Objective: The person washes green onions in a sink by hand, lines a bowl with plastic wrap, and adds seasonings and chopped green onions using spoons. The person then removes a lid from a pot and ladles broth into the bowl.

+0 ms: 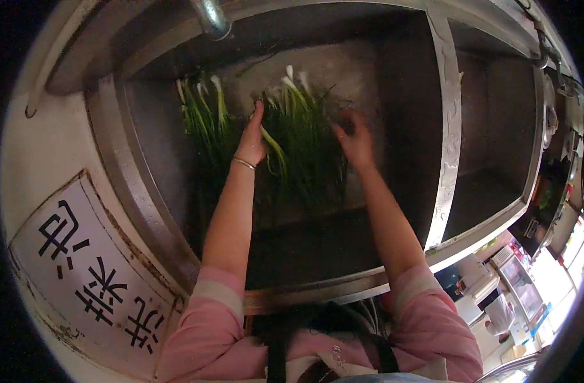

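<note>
Two clumps of scallions lie in the metal sink (403, 159), white bulbs toward the far side and green leaves toward me. My left hand (252, 139) is on edge between the left scallions (205, 112) and the larger right scallions (298, 127). Its thumb is stretched out, and its other fingers are mostly hidden. One pale scallion stalk (274, 147) lies against or just beside that hand. To the right of the larger clump, my right hand (357, 137) has bent fingers with a gap to the thumb, and nothing shows between them.
A metal faucet (212, 19) hangs over the sink's far side. A wet metal divider (448, 127) separates a second basin (496, 121) at right. At left, a white sign (91, 274) with black characters is on the wall. Another person (499, 316) is in the background at lower right.
</note>
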{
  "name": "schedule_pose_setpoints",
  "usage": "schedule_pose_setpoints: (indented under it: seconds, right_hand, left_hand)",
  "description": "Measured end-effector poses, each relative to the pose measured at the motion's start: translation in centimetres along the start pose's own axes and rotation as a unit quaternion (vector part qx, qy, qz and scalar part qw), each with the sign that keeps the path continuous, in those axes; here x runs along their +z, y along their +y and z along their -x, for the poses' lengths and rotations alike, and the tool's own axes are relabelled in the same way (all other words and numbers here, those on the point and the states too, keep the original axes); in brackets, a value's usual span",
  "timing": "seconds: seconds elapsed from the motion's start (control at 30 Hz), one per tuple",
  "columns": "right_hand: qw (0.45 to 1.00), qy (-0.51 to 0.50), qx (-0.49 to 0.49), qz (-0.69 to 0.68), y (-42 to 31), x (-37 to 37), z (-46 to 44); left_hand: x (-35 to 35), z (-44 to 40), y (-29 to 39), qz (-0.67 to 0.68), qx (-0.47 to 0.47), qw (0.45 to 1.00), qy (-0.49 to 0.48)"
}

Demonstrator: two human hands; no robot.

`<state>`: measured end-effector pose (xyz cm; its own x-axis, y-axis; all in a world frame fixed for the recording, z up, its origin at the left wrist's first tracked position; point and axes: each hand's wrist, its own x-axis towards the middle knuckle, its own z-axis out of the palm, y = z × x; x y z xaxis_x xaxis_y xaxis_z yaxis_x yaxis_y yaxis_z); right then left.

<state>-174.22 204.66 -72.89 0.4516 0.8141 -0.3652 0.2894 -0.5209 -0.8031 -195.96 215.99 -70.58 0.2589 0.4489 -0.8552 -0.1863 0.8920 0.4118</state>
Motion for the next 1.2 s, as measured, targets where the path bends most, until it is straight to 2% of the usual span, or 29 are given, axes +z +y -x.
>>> schedule_pose_setpoints:
  seconds: [0.03,0.07,0.13,0.17,0.23,0.27,0.3,0.33,0.37,0.4,0.47,0.5,0.57,0.63,0.67,0.73,0.77,0.8,0.83,0.87,0.93,1.0,1.03,1.07,1.1,1.13,1.17,1.2]
  right_hand:
    - [0.996,-0.048,0.043,0.063,0.2,-0.3,-0.2]
    - [0.996,-0.047,0.044,0.064,0.4,-0.8,-0.4]
    - [0.987,-0.01,0.134,-0.092,-1.1,-2.5,-0.9]
    - [0.987,-0.01,0.135,-0.091,-1.7,-3.0,-0.6]
    - [0.912,0.062,0.201,-0.351,-2.1,-4.1,0.7]
    - [0.912,0.063,0.203,-0.351,-0.2,-4.1,1.2]
    - [0.968,-0.038,0.165,-0.186,2.8,-3.9,1.5]
    - [0.983,-0.138,0.119,-0.013,3.3,-3.9,1.5]
    - [0.983,-0.14,0.117,-0.013,3.9,-4.3,1.1]
    - [0.971,-0.084,0.214,-0.06,2.7,-5.0,0.5]
    - [0.945,-0.027,0.307,-0.107,2.6,-4.3,0.1]
    - [0.983,-0.015,0.185,0.005,4.2,-2.5,0.4]
    - [0.991,-0.003,0.058,0.116,4.5,0.2,0.4]
    - [0.997,-0.034,0.006,0.07,3.7,2.5,-0.7]
    - [0.997,-0.036,0.007,0.069,3.7,2.5,-1.3]
    - [0.983,-0.094,0.14,0.072,2.3,1.8,-2.4]
    - [0.984,-0.094,0.138,0.07,1.0,1.4,-2.8]
    - [0.937,-0.062,0.268,-0.213,-2.6,0.4,-3.0]
    - [0.798,-0.025,0.371,-0.474,-4.7,0.1,-3.2]
    - [0.797,-0.025,0.37,-0.476,-4.5,0.6,-3.6]
    - [0.918,-0.046,0.261,-0.296,-2.5,2.5,-5.4]
    - [0.983,-0.065,0.138,-0.097,-1.5,4.2,-6.8]
    - [0.995,-0.074,0.072,0.004,-1.8,4.7,-7.2]
    - [0.995,-0.073,0.069,0.002,-2.0,4.5,-7.5]
    - [0.992,-0.027,0.089,-0.084,-4.8,3.2,-7.1]
    - [0.979,0.019,0.109,-0.17,-6.4,2.6,-7.0]
    - [0.979,0.021,0.109,-0.171,-6.3,3.7,-7.1]
    - [0.993,0.014,0.046,-0.11,-5.6,5.2,-7.2]
  left_hand:
    - [0.3,0.2,0.1,0.003,-0.007,1.0,-0.002]
    - [0.3,0.0,0.0,0.004,-0.007,1.0,-0.003]
    - [-0.2,-0.4,-0.1,0.008,0.081,0.997,-0.002]
    - [-0.6,-0.2,-0.1,0.009,0.079,0.997,-0.001]
    - [-0.8,1.0,0.0,-0.115,0.171,0.979,0.003]
    - [-0.7,1.5,-0.2,-0.116,0.168,0.979,0.003]
    - [-0.7,1.8,-0.2,-0.091,0.167,0.982,0.004]
    - [-0.7,1.9,-0.3,-0.065,0.167,0.984,0.006]
    - [-0.8,1.8,-0.5,-0.065,0.169,0.984,0.009]
    - [-0.8,1.6,-0.7,-0.014,0.157,0.987,0.022]
    - [-0.8,0.8,-0.9,0.035,0.147,0.988,0.036]
    - [-0.3,0.1,-0.6,0.066,0.116,0.991,0.023]
    - [1.2,-0.3,-0.4,0.096,0.084,0.992,0.01]
    - [3.5,0.3,0.3,-0.16,0.128,0.978,0.022]
    - [3.2,-0.4,0.3,-0.16,0.128,0.978,0.024]
    - [2.7,-2.2,0.4,-0.167,0.124,0.978,0.01]
    - [2.8,-2.3,0.4,-0.169,0.126,0.977,0.011]
    - [3.5,-1.8,0.4,-0.232,0.192,0.952,0.052]
    - [4.0,-1.7,0.6,-0.292,0.256,0.917,0.092]
    - [3.8,-2.4,0.4,-0.293,0.258,0.916,0.092]
    - [2.8,-4.5,-0.8,-0.239,0.214,0.947,-0.031]
    - [2.1,-4.2,-1.2,-0.224,0.209,0.952,-0.012]
    - [2.2,-4.2,-0.8,-0.217,0.209,0.954,-0.001]
    - [2.2,-4.1,-0.3,-0.209,0.209,0.955,0.009]
    - [3.3,-3.3,1.3,-0.089,0.127,0.988,0.014]
    - [4.0,-3.2,2.2,0.034,0.042,0.998,0.019]
    - [4.0,-3.7,2.1,0.033,0.042,0.998,0.018]
    - [3.7,-4.7,1.4,-0.022,0.032,0.999,-0.028]
